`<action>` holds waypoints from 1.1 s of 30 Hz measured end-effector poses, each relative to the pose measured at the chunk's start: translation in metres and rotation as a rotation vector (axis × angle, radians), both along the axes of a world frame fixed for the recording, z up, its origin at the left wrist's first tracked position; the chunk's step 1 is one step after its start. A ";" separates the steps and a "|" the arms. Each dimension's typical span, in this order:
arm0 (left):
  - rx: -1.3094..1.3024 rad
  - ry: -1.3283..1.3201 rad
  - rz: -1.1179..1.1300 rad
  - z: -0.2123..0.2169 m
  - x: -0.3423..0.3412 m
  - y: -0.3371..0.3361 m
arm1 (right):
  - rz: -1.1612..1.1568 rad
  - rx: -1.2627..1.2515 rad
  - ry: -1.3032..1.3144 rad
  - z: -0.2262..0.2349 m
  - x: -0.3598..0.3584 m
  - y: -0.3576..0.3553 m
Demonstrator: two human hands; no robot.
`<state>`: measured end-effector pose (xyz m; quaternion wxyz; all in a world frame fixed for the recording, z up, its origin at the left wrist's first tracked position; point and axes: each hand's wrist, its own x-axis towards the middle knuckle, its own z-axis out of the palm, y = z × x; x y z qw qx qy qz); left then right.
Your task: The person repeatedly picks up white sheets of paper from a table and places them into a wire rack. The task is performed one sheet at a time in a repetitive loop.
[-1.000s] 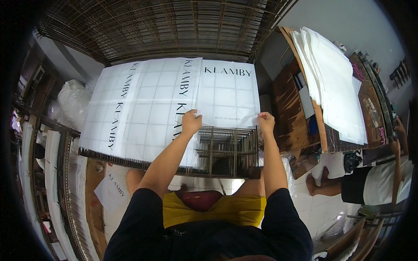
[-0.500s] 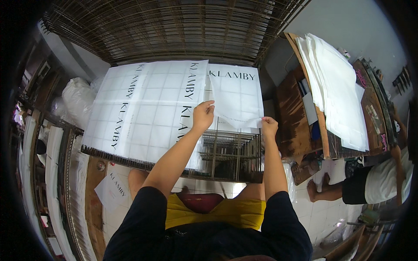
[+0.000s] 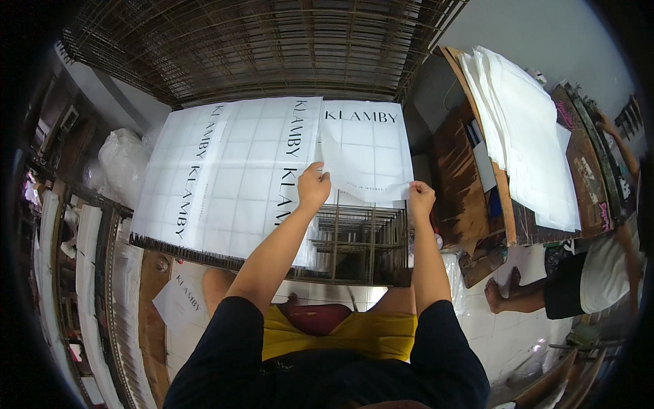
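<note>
A thin white sheet with black print [image 3: 364, 153] lies over the right part of a wire rack [image 3: 354, 235], its lower left side curling up a little. Thumb and fingers of my right hand [image 3: 422, 198] pinch its near right corner. My left hand [image 3: 314, 189] is closed at the curled left edge of the same sheet, partly over the neighbouring one. To the left, several more printed white sheets [image 3: 248, 184] lie flat on the rack, the wire grid showing faintly through them. My left forearm crosses their near right part.
Raised wire racks [image 3: 272, 48] slope up behind. On the right, a wooden table [image 3: 579, 157] bears a stack of white sheets [image 3: 521, 136]. A co-worker's legs [image 3: 524, 296] stand beyond it. A loose printed sheet [image 3: 177, 300] lies low left, near a bulky plastic bag [image 3: 122, 158].
My left hand has shifted slightly left and down, and the sheet's left part lies flatter. My right hand stays at the corner. The co-worker at the right has moved a little.
</note>
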<state>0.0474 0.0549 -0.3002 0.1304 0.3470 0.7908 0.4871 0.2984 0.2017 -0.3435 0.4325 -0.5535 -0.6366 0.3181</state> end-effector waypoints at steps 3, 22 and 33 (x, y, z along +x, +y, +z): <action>-0.081 0.020 0.033 -0.017 -0.008 -0.007 | 0.009 -0.024 -0.039 0.000 -0.002 0.007; 0.439 1.261 0.114 0.315 -0.085 0.021 | 0.125 0.102 0.101 0.023 0.084 -0.103; 0.359 1.676 0.269 0.444 -0.138 0.049 | -0.164 -0.023 0.113 0.009 0.199 -0.183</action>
